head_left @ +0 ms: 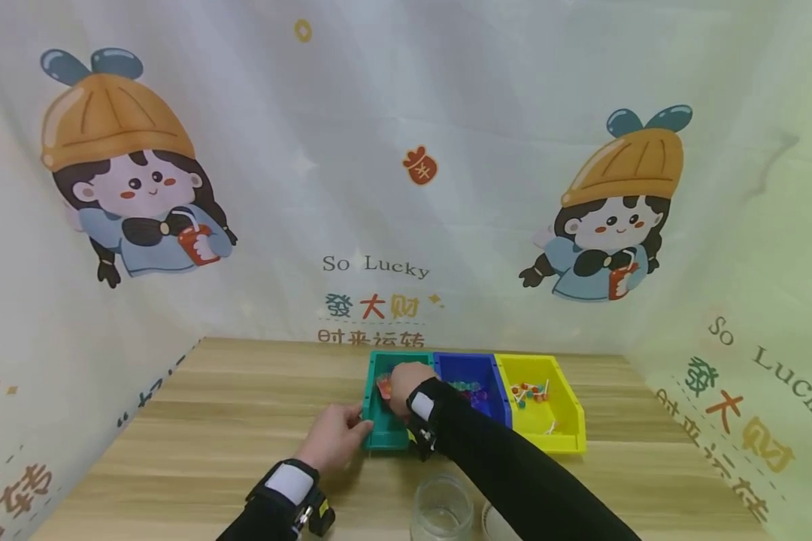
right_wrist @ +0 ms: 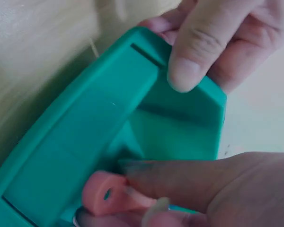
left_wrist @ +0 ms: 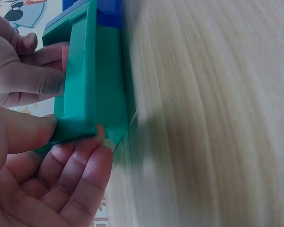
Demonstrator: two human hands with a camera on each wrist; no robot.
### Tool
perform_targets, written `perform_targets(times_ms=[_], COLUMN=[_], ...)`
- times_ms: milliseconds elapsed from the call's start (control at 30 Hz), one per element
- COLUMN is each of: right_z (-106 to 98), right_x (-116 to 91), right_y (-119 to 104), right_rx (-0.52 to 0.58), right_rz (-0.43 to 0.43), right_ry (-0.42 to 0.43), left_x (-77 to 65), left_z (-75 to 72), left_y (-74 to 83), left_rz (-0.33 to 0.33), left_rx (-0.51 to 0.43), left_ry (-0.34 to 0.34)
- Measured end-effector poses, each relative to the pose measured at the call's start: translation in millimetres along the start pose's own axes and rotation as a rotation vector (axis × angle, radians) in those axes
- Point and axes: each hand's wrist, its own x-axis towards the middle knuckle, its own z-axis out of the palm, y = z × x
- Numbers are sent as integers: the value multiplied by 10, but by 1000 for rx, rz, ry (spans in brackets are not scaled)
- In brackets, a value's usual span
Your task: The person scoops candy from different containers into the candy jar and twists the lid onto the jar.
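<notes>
My left hand (head_left: 334,439) grips the near left corner of a green bin (left_wrist: 83,85), thumb on the rim and fingers outside and beneath it. Inside that bin, my right hand (head_left: 409,383) holds a smooth salmon-pink piece with a small hole (right_wrist: 106,193) between thumb and fingers. Part of this piece is hidden by the fingers, so its kind cannot be told. Some reddish-orange item (head_left: 383,386) shows beside the right hand in the head view. The hand and forearm cover much of the bin's inside.
A blue bin (head_left: 497,376) with purple and green translucent pieces adjoins the green one. Right of it, a yellow bin (head_left: 568,421) holds small lollipop-like sticks (head_left: 531,392). A clear glass jar (head_left: 442,511) and a partly hidden round white item (head_left: 497,524) stand nearer.
</notes>
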Motion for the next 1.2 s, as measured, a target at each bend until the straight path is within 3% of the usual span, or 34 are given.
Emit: perform_targets(times_ms=[200, 433, 767, 1067, 1200], right_z=[127, 281, 447, 445, 296], right_x=[148, 206, 247, 277, 88], right_y=[155, 273, 398, 487, 476], right_rx=[44, 76, 186, 198, 187], right_rz=[-7, -32, -45, -95, -94], right_ry=[-91, 43, 63, 109, 130], left_x=[-9, -3, 11, 32, 32], left_z=[41, 26, 15, 11, -8], left_y=[40, 46, 42, 31, 46], left_rz=[1, 31, 18, 3, 2], left_rx=[0, 30, 26, 19, 19], left_ry=[-28, 0, -3, 0, -6])
